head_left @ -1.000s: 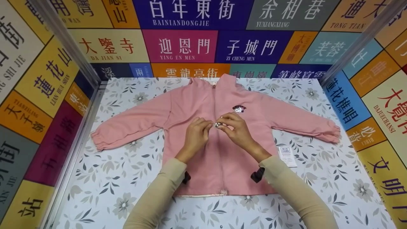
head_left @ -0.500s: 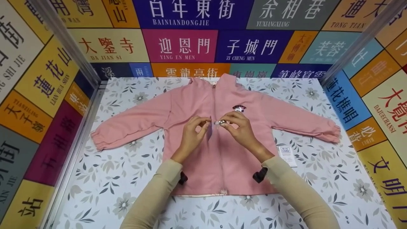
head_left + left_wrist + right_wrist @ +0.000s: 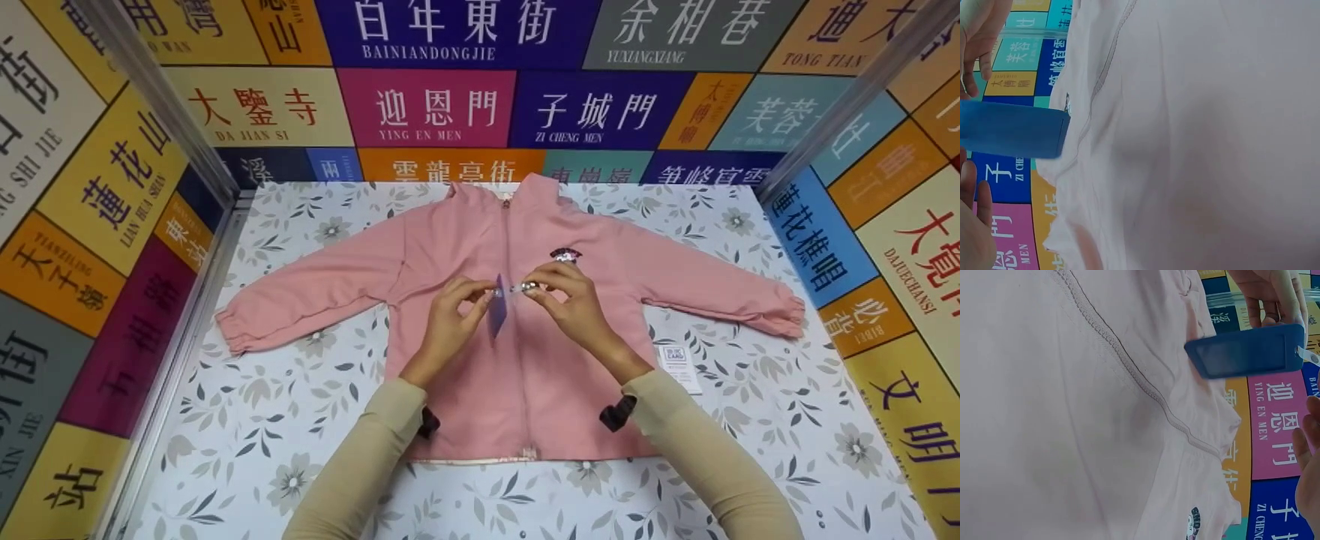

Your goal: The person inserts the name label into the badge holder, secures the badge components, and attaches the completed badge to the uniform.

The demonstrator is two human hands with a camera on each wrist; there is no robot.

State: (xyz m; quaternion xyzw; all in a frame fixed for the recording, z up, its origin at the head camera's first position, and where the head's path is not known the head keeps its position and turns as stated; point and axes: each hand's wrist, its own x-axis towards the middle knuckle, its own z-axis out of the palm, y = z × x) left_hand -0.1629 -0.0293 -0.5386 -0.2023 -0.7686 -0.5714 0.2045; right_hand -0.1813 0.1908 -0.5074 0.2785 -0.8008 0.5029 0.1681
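Observation:
Above the middle of a pink zip-front jacket [image 3: 457, 352], my left hand [image 3: 452, 311] pinches the top of a thin blue badge holder [image 3: 497, 307], which hangs edge-on to the head camera. Facing it, my right hand [image 3: 566, 300] pinches a small shiny metal badge clip [image 3: 529, 286] between thumb and fingers. A short clear strap [image 3: 1309, 356] with a snap meets the badge holder [image 3: 1247, 351] at its slotted end in the right wrist view. From the left wrist, the badge holder [image 3: 1013, 130] appears between the two hands.
The jacket lies flat with both sleeves spread on a floral white tabletop [image 3: 247, 450]. A white printed card [image 3: 677, 369] lies beside its right edge. Colourful panels with Chinese lettering [image 3: 435, 109] stand behind and at both sides.
My hands have moved slightly apart. The badge holder, first hidden behind the left hand, now shows hanging from its fingers; the clip has shifted a little right with the right hand.

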